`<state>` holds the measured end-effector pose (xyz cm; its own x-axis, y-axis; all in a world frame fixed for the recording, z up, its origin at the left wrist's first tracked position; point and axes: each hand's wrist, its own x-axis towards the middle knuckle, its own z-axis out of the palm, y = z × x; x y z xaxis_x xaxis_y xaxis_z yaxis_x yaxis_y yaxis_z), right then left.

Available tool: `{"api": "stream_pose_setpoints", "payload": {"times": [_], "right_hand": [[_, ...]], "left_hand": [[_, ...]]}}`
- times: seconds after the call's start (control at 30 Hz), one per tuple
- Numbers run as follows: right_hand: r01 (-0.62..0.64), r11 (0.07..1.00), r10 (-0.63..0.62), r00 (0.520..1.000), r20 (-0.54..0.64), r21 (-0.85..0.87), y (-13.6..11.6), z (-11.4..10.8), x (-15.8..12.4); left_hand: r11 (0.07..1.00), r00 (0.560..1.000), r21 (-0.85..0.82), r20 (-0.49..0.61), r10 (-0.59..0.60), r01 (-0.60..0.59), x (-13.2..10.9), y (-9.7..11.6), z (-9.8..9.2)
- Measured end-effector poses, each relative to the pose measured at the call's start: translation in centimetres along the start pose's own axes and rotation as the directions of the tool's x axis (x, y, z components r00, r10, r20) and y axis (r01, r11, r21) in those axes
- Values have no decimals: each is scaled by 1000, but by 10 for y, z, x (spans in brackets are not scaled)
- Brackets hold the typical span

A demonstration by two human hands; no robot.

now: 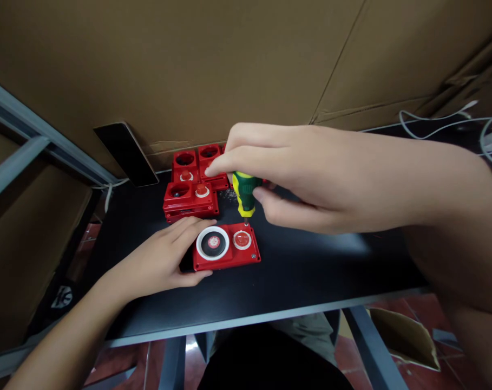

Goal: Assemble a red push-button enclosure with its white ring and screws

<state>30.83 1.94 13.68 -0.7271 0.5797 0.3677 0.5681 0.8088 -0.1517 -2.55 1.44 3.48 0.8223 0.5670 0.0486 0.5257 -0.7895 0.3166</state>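
A red rectangular unit point(246, 254) with a white-ringed black round part and a small red button lies on the black table point(310, 281). My left hand point(164, 257) grips its left end, fingers curled around the edge. My right hand point(294, 173) is closed around a green and yellow screwdriver point(244, 194), held upright. Its tip rests at the unit's far edge near the small button.
Several red housings point(189, 187) are stacked behind the unit, at the back of the table. A dark phone point(126, 154) leans on the cardboard wall. White cables point(452, 119) lie at the far right. The table's front edge runs close to my body.
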Motion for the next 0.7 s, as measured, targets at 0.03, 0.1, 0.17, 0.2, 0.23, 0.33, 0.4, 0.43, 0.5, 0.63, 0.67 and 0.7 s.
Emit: {"api": "stream_pose_setpoints", "payload": {"times": [0.03,0.1,0.17,0.2,0.23,0.33,0.4,0.43,0.5,0.63,0.67,0.7], "right_hand": [[14,999,-17,997,70,43,0,-3,1],[22,993,-42,985,169,118,2,-9,3],[4,993,-27,982,187,122,4,-12,5],[-2,995,-18,980,197,102,5,-13,6],[-10,998,-4,979,206,68,6,-13,6],[-33,998,44,981,188,-58,7,-13,6],[-44,990,64,986,151,-137,6,-11,5],[-49,984,72,988,135,-172,5,-10,5],[-72,966,102,988,113,-246,2,-8,6],[-164,907,215,972,91,-388,-7,-6,10],[-178,894,233,969,86,-410,-9,-5,11],[-186,886,244,966,87,-426,-10,-5,11]], "left_hand": [[1000,1000,0,3,-2,2,0,0,0],[1000,1000,2,3,-6,6,0,0,0],[1000,1000,0,-1,-11,11,1,0,0],[1000,1000,-5,-3,-13,13,1,0,0],[1000,1000,-10,-6,-13,13,1,0,0],[1000,1000,-16,-7,-9,9,1,0,0],[1000,1000,-11,-3,-4,3,2,0,-1],[1000,1000,-9,-1,-1,1,2,0,-1],[1000,1000,-5,-2,7,-7,2,0,0],[1000,1000,14,-3,12,-12,1,-1,0],[1000,1000,14,-2,11,-11,1,-1,0],[1000,1000,12,-2,11,-11,1,-1,0]]}}
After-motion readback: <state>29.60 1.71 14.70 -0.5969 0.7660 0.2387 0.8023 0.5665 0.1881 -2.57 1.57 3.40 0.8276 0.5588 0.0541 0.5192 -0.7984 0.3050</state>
